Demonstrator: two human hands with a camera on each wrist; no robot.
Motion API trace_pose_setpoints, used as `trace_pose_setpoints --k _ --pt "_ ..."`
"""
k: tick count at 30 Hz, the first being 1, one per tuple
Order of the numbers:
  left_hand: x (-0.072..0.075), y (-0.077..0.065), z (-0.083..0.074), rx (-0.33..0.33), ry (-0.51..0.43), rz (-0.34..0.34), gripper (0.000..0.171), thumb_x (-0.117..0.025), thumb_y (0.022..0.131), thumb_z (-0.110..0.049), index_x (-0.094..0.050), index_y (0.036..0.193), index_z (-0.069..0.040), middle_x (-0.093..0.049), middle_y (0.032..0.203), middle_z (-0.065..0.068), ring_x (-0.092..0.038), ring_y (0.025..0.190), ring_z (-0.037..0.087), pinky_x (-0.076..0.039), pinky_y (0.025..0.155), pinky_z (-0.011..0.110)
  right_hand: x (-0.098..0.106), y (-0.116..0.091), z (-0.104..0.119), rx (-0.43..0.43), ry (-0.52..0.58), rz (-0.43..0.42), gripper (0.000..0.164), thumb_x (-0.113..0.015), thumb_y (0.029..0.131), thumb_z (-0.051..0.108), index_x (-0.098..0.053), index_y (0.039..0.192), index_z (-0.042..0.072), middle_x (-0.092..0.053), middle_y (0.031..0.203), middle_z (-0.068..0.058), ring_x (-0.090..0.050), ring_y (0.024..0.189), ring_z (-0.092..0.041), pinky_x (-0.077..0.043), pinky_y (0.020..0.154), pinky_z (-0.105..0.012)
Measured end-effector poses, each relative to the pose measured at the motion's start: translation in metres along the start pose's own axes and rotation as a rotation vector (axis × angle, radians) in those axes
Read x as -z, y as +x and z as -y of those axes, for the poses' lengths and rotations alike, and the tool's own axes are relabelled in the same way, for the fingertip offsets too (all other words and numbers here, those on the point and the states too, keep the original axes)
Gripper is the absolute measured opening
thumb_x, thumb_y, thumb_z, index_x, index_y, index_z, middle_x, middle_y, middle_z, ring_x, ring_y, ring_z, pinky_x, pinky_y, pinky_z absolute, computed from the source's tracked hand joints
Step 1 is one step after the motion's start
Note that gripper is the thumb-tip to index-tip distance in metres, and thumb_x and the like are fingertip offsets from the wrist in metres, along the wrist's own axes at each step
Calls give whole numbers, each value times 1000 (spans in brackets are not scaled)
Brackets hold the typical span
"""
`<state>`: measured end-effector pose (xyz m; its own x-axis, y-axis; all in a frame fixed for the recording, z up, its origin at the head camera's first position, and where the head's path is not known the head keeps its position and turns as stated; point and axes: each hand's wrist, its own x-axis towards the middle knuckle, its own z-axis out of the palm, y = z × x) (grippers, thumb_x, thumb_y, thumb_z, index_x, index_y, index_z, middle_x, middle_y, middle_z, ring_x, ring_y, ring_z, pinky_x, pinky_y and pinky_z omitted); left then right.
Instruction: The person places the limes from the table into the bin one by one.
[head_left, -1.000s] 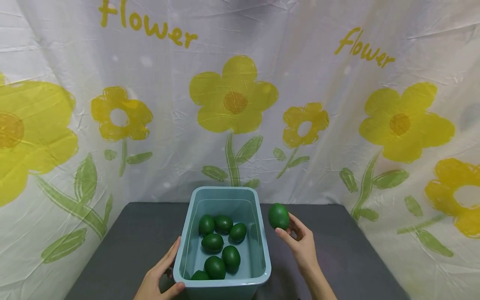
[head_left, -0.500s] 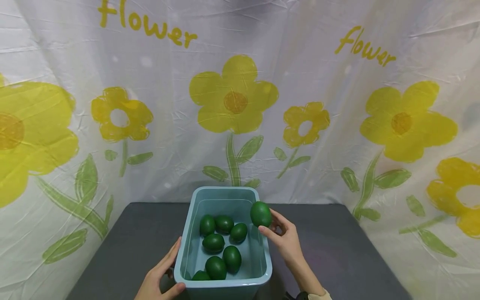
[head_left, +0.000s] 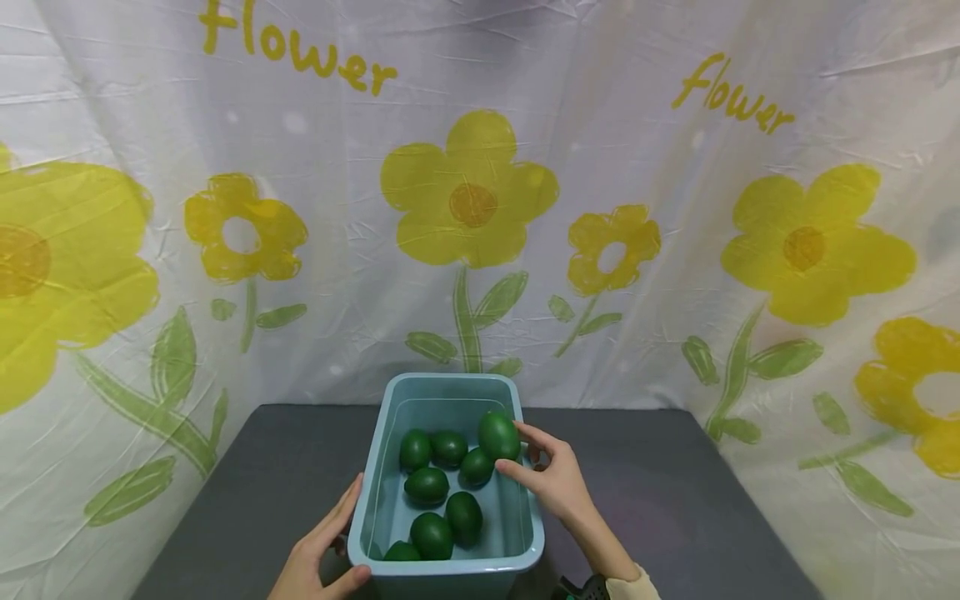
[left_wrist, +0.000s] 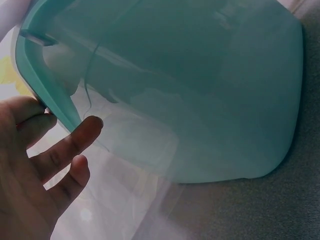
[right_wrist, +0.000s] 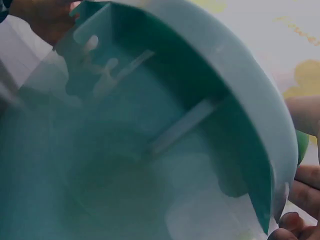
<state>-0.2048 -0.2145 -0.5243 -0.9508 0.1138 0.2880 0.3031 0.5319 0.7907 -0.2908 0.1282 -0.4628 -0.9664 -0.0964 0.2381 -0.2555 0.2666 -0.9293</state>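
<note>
In the head view, my right hand [head_left: 551,475] holds a dark green avocado [head_left: 498,435] between thumb and fingers, over the right side of a light blue plastic bin [head_left: 528,500]. Several more avocados, such as one near the middle [head_left: 426,487], lie inside. My left hand [head_left: 318,546] holds the bin's near left corner, thumb at the front rim and fingers along the left side. The left wrist view shows those fingers [left_wrist: 60,152] by the rim. From the right wrist, the bin wall hides most of the held avocado [right_wrist: 302,146], and only part of the right hand [right_wrist: 306,192] shows.
The bin stands on a dark grey tabletop [head_left: 645,500]. A white curtain [head_left: 330,250] printed with yellow flowers hangs behind and at both sides. A sleeve and a dark wristband [head_left: 592,587] show at the right wrist.
My right hand has carried the avocado leftward from beside the bin, across its right rim, to over the inside. My left hand and the bin have stayed in place.
</note>
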Motion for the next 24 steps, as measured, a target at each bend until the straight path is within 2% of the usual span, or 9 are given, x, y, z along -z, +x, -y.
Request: trace_pose_setpoints --k 5,8,10,14,16,21,24 --pt "0 -1 0 11 -14 2 80 -74 99 -23 -34 168 -28 -25 161 -31 -51 130 3 -47 76 26 3 1 3 25 -47 52 58 -87 90 20 -68 144 13 -75 127 -7 -45 82 -18 -32 59 -23" --pt "0 -1 1 9 -23 3 80 -74 99 -23 -34 168 -28 -25 160 -34 -51 127 2 -46 75 26 5 0 4 46 -72 78 58 -85 92 19 -65 147 13 -74 132 -7 -41 79 -16 -27 56 -23" --pt "-1 -1 1 6 -17 3 80 -74 99 -22 -34 168 -29 -27 164 -27 -50 129 0 -46 75 26 7 0 5 60 -95 68 58 -84 93 20 -65 148 13 -75 131 -7 -40 77 -14 -27 56 -23" --pt "-1 0 2 -7 1 6 81 -74 98 -20 -33 168 -29 -35 170 2 -46 136 -2 -48 79 26 14 -2 6 86 -138 -7 56 -83 94 23 -66 146 11 -75 129 -9 -41 75 -12 -30 57 -23" --pt "-1 1 3 -16 7 9 82 -74 98 -20 -33 168 -27 -37 169 12 -45 138 -1 -50 81 27 19 -3 6 102 -167 -57 53 -83 94 23 -68 143 11 -76 127 -9 -42 73 -11 -32 56 -23" --pt "0 4 2 -27 45 8 82 -76 97 -20 -35 168 -26 -38 169 7 -40 142 -1 -55 91 33 37 -8 4 137 -214 -149 47 -83 94 23 -72 138 13 -77 120 -6 -47 71 -9 -36 55 -23" --pt "1 4 4 -57 74 -1 84 -78 96 -21 -36 167 -27 -36 168 -7 -38 141 -5 -55 95 36 49 -15 0 138 -223 -175 44 -83 94 23 -73 136 12 -77 116 -8 -50 70 -9 -39 54 -23"
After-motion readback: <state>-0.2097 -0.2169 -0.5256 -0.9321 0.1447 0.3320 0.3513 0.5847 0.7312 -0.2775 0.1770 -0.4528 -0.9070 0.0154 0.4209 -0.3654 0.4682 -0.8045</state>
